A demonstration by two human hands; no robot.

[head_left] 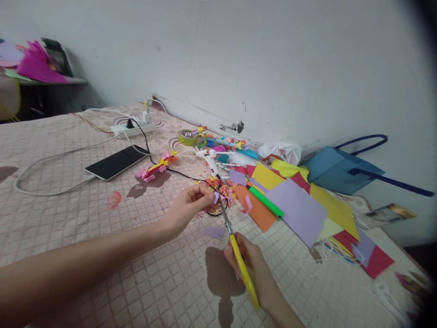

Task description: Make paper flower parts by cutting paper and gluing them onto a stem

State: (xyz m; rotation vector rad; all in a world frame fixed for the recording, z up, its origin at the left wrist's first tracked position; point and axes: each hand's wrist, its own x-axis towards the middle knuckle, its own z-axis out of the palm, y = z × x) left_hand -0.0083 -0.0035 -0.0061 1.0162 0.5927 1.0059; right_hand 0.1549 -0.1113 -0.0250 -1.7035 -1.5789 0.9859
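Observation:
Between the thumb and fingers of my left hand point(196, 202) is a small piece of purple paper point(216, 197). My right hand point(247, 255) grips a pair of scissors point(235, 248) with yellow handles, its blades pointing away from me and reaching the purple piece. Whether the blades touch the paper is too small to tell. A purple scrap point(214, 232) lies on the cloth below my hands. Just beyond them sits a white glue gun point(210, 160) among colourful paper clippings point(225, 189).
Stacked coloured sheets point(297, 207) and a blue bag point(341, 168) lie to the right. A phone point(118, 162) on a white cable, a power strip point(133, 129) and a pink-yellow paper flower piece point(157, 166) are at left. Green tape point(187, 137) stands near the wall.

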